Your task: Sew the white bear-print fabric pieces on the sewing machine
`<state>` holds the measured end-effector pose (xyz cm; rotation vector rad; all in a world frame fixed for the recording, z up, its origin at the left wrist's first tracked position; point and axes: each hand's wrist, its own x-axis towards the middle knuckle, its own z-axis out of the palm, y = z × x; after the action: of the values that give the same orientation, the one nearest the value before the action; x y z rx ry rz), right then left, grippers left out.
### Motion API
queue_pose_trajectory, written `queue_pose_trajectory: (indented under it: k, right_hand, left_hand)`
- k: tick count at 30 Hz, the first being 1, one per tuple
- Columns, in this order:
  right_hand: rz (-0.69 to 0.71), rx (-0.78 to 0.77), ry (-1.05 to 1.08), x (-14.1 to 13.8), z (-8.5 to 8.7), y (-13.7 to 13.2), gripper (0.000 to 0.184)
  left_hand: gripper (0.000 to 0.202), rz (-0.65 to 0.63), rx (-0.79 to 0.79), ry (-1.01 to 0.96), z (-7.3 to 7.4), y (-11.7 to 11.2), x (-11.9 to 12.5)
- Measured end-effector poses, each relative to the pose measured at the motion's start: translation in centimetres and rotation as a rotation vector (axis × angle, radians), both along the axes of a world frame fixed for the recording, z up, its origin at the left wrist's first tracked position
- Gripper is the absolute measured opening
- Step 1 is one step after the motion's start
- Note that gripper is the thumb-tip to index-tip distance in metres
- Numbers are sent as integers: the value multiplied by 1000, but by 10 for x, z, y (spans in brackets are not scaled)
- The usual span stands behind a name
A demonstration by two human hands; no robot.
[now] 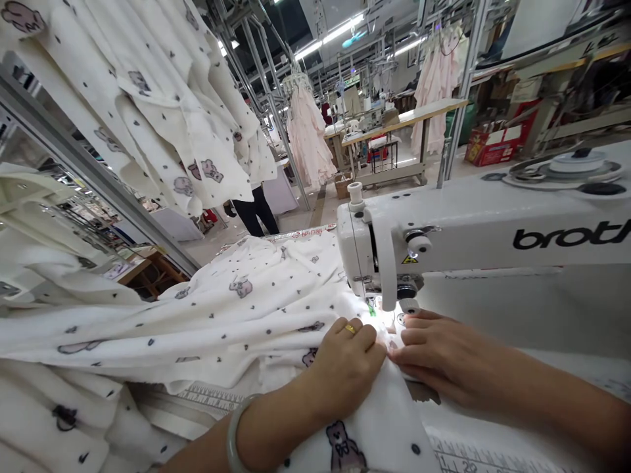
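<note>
White fabric printed with bears and dark dots [276,289] lies across the bed of a white sewing machine [473,223] and runs off to the left. My left hand [345,364], with a ring and a wrist bangle, is closed on the fabric just in front of the lit needle area. Close beside it on the right, my right hand [438,355] pinches the fabric edge near the presser foot. The two hands almost meet. A bright lamp glare hides much of the needle and the stitching spot.
Printed garments [162,105] hang at upper left from a metal frame [98,164]. A ruler marking [473,460] runs along the front table edge. Farther back are pink garments [308,131], a wooden-topped table [409,118], a red box [493,144] and a person's dark-trousered legs [255,210].
</note>
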<state>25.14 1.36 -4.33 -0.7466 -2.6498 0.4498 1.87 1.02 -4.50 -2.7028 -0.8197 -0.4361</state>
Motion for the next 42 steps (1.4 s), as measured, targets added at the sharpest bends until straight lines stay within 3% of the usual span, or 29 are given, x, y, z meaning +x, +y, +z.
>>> queue_pose_trajectory:
  k: [3,5,16,19,23,29,34,39,42]
  right_hand:
    - [0,-12,-16,1,-3,-1,34]
    - [4,-2,-21,2,-4,-1,34]
    - [8,24,-21,2,-1,1,31]
    - [-7,99,15,1,-3,2,32]
    - [-19,214,111,-1,-6,2,19]
    - [-59,84,44,-1,-9,4,22]
    - [-75,295,91,1,-14,8,24]
    - [-65,214,34,-3,-13,7,25]
    - [-130,263,64,-4,-13,8,31]
  left_hand:
    - [18,-97,112,16,4,0,0]
    - [19,-135,102,25,5,2,-2]
    - [16,-71,17,120,5,3,-6]
    - [14,-59,-12,141,6,3,-5]
    - [10,-52,-23,130,8,4,-5]
    - [11,-84,-79,113,7,6,-6]
    - [15,-86,-130,104,4,7,-6]
    - [17,-101,-153,104,3,11,-6]
    - [15,-89,-179,123,4,18,-6]
